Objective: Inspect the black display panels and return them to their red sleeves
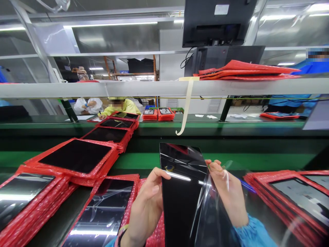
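I hold a black glossy tablet point(183, 192) upright in front of me, tilted a little. My left hand point(146, 206) grips its left edge, thumb on the front. My right hand point(227, 193) is at the tablet's right edge, its fingers pinched on a clear protective film point(205, 209) that hangs loose off the screen. Under my hands lies another dark tablet on red bubble wrap point(102, 212).
Several tablets on red wrap run along the green conveyor at the left point(77, 156) and right point(298, 195). A strip of tape point(186, 106) dangles from the white shelf point(144, 87), which carries red bags point(246, 70) and a monitor point(218, 22). Other people work beyond the belt.
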Motion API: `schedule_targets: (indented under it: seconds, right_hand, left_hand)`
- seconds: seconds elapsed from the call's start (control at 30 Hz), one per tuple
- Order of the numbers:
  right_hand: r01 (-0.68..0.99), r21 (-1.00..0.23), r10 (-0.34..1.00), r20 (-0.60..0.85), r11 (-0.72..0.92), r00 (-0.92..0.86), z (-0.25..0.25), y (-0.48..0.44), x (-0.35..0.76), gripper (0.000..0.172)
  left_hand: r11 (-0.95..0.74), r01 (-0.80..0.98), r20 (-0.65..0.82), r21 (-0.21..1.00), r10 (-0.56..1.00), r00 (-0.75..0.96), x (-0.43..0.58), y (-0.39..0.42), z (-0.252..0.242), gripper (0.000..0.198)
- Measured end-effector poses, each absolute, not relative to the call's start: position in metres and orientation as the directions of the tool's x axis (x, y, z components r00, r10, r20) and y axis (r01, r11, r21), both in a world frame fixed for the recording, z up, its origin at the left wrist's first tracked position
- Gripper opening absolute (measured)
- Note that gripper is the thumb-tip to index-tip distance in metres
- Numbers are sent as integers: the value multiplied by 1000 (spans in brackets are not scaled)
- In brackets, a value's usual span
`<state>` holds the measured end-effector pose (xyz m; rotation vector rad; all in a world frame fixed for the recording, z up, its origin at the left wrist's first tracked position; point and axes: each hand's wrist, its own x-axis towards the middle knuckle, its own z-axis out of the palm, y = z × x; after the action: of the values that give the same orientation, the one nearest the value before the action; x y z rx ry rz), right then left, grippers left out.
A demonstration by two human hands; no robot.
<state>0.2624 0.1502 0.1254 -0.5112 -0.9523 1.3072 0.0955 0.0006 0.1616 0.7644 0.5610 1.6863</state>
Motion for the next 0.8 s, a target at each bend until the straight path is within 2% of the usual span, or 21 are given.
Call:
schedule_targets:
  seconds: [0.13, 0.23, 0.33, 0.4, 0.57, 0.67, 0.8]
  right_hand:
    - [-617, -785, 989, 123, 50, -76, 124, 153, 261, 20]
    - [-611, -792, 997, 27, -19, -65, 125, 151, 260, 25]
    - [-585, -808, 998, -60, -67, -33, 127, 144, 258, 41]
    - [-571, -819, 998, -31, -54, -49, 130, 138, 257, 49]
    - [-507, -857, 961, 206, 88, -182, 134, 129, 254, 46]
    - [-463, -883, 956, 200, 80, -215, 125, 130, 248, 48]
    - [-474, -881, 953, 142, -1, -266, 102, 128, 238, 40]
  left_hand:
    - [-240, -661, 199, 711, 970, -138, 96, 1, 163, 18]
    - [-249, -657, 191, 712, 968, -160, 96, 2, 162, 36]
    - [-290, -623, 212, 726, 957, -198, 96, 4, 158, 56]
    - [-286, -607, 201, 741, 958, -206, 97, 5, 154, 66]
    - [-283, -495, 169, 821, 950, -263, 97, 4, 144, 89]
    - [-267, -348, 150, 899, 932, -329, 94, 3, 135, 89]
    - [-202, -230, 63, 952, 864, -499, 83, 2, 106, 79]
